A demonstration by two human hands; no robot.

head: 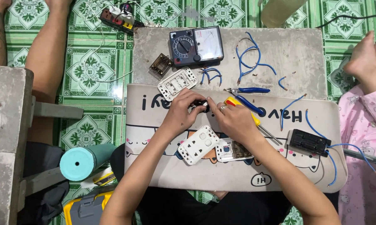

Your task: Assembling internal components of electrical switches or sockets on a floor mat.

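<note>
My left hand (183, 111) and my right hand (231, 118) meet over a cream mat (154, 166), and together their fingertips pinch a small black part (201, 107). Just below the hands lie a white socket plate (198, 145) and an opened white switch module (233, 150). Another white socket plate (178, 83) lies just above my left hand. A yellow-and-red screwdriver (254, 118) and blue-handled pliers (248, 90) lie beside my right hand.
An analog multimeter (196, 46), a small brown component (160, 65) and loose blue wires (248, 58) lie on a grey slab (304, 50). A black socket box (309, 142) with blue wires sits at right. A power strip (119, 17), teal bottle (84, 161), yellow case (86, 206) and other people's limbs surround the mat.
</note>
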